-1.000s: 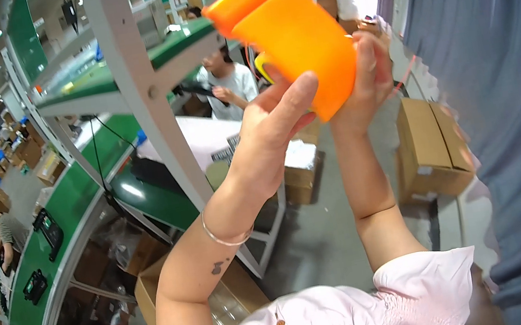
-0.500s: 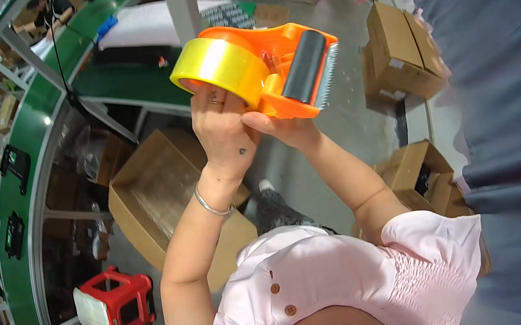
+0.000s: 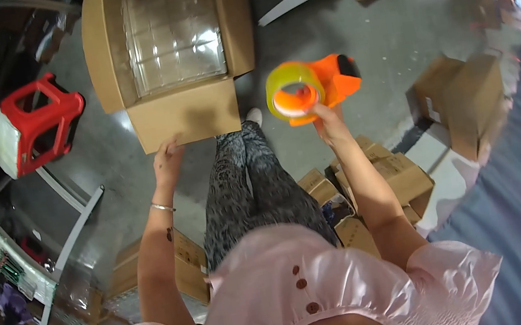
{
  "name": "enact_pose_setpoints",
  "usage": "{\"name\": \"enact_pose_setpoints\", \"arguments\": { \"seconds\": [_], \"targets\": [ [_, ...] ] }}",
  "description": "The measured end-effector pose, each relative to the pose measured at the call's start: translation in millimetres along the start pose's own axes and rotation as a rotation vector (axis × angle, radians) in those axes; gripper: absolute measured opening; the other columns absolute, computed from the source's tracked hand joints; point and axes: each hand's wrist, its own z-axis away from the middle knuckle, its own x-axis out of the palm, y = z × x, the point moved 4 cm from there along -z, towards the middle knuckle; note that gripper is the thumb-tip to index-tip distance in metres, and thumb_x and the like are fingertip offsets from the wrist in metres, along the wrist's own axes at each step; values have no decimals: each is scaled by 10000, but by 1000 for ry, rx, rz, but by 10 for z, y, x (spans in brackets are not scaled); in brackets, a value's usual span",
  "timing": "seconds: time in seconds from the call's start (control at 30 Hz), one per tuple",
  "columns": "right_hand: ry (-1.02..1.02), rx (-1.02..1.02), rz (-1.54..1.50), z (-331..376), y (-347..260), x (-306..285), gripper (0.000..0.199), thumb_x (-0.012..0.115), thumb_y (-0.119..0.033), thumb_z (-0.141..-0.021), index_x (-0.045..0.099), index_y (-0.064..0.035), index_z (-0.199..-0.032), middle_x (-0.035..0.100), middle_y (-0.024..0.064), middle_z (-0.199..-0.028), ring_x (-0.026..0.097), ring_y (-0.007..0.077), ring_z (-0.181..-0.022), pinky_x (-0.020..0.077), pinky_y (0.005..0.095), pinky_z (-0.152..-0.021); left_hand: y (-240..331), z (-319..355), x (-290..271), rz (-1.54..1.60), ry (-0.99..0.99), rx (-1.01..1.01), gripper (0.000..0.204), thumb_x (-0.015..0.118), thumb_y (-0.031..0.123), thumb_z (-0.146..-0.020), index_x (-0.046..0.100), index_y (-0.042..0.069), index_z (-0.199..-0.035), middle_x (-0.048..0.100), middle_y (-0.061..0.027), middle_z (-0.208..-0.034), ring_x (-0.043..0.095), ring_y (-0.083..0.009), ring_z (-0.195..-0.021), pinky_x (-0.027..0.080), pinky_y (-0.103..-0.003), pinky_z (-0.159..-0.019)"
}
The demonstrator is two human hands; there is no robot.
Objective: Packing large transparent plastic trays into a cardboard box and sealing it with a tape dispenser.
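Note:
My right hand (image 3: 331,126) grips an orange tape dispenser (image 3: 337,74), which carries a roll of yellow tape (image 3: 271,86). It is held up over the floor, to the right of a large open cardboard box (image 3: 101,51). Clear plastic packaging (image 3: 173,32) with a grid of ridges lies inside the box. The box's near flap (image 3: 184,120) is folded outward toward me. At that flap's lower left edge, my left hand (image 3: 167,163) has its fingers bent around the cardboard; the fingertips are partly hidden.
A red stool (image 3: 54,121) with a pale seat lies on its side at the left, beside a metal frame (image 3: 68,229). Cartons stand to the right (image 3: 470,100) and close by my right leg (image 3: 408,179). A blue-grey curtain (image 3: 484,221) hangs along the right.
My view has turned down toward the box. My left hand has left the tape roll and moved to the box flap. The dispenser is now in my right hand alone, held lower.

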Motion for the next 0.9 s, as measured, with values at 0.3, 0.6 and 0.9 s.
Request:
{"name": "enact_pose_setpoints", "arguments": {
  "seconds": [0.3,0.6,0.9],
  "targets": [
    [133,444,-572,-1384,2979,-1341,537,508,-63,-725,386,-64,-1248,484,106,-1208,469,274,-1131,385,490,-948,-2798,-2127,-564,-1,501,-384,1003,592,658,-682,329,-93,-1293,433,-233,-1268,443,-300,-1160,335,-355,-991],
    [132,231,-448,-2270,3171,-1134,613,507,-226,-679,379,-92,-1263,432,133,-1273,419,351,-1168,338,562,-944,-2547,-2540,-696,-16,375,-371,720,576,609,-744,605,-102,-858,633,-120,-815,587,-194,-783,469,-321,-715],
    [446,189,-424,-1097,2746,-1426,571,509,-186,-687,401,-106,-1242,464,106,-1227,439,311,-1149,358,517,-944,-3540,-600,-98,-270,217,-630,836,454,686,-754,617,-129,-845,617,-274,-898,595,-339,-920,438,-399,-812]
  ]
}}
